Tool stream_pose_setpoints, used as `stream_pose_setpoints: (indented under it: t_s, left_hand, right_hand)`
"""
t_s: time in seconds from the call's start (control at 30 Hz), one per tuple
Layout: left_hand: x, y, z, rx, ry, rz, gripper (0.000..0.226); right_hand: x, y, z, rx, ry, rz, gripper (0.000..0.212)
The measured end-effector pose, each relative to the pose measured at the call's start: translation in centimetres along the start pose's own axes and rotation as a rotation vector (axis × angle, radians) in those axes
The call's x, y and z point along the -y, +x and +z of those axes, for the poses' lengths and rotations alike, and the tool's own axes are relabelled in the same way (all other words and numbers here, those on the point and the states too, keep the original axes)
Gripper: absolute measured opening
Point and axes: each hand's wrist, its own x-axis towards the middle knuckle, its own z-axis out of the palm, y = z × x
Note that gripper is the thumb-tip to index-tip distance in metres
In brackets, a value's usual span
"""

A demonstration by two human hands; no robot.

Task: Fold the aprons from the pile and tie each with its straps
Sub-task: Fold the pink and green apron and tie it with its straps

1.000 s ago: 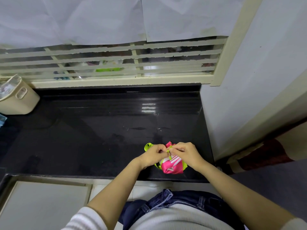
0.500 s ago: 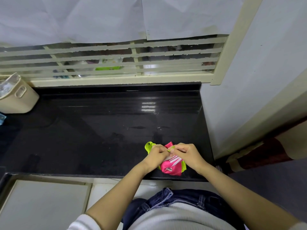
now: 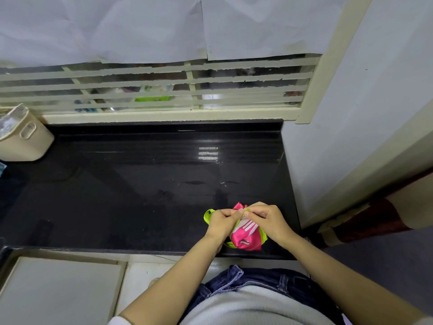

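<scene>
A black counter (image 3: 140,195) runs below a slatted window (image 3: 164,90), with a beige bin (image 3: 25,139) standing at its far left end. Near the counter's front right edge lies a folded pink apron (image 3: 246,238). The left hand (image 3: 221,222) and right hand (image 3: 269,220) meet over its top, fingers curled, pinching the green strap (image 3: 207,215), which loops out leftward

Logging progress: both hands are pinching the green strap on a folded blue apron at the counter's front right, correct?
No: the head view shows the apron is pink, not blue. The left hand and right hand do pinch its green strap on the counter, front right.
</scene>
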Motion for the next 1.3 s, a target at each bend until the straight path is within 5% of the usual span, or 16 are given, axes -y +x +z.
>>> stream_pose_setpoints:
  t_s: [0.2,0.37,0.57,0.83,1.1,1.3]
  left_hand:
    - [-0.9,0.1,-0.2,-0.068,-0.185,-0.093,0.012]
    - [-1.1,0.3,-0.2,-0.102,-0.058,-0.023,0.015]
    - [-1.4,-0.4,0.9,-0.156,-0.138,0.272,0.013]
    - [-1.6,0.2,-0.2,-0.100,-0.278,0.300,0.021]
    - [-2.4,0.6,-0.6,-0.099,-0.426,0.316,0.029]
    - [-5.3,0.8,0.2,0.019,-0.208,0.501,0.029]
  right_hand:
    - [-0.1,-0.2,0.2,-0.013,-0.017,-0.019,0.022]
    - [0.2,-0.2,0.2,-0.012,-0.045,-0.008,0.020]
    - [1.7,0.7,0.5,-0.252,0.183,0.139,0.014]
    - [1.4,2.5,0.3,-0.537,0.228,0.373,0.014]
    - [2.5,1.3,-0.4,-0.324,-0.033,0.225,0.016]
    - [4.4,2.6,-1.2,-0.360,0.039,0.132,0.019]
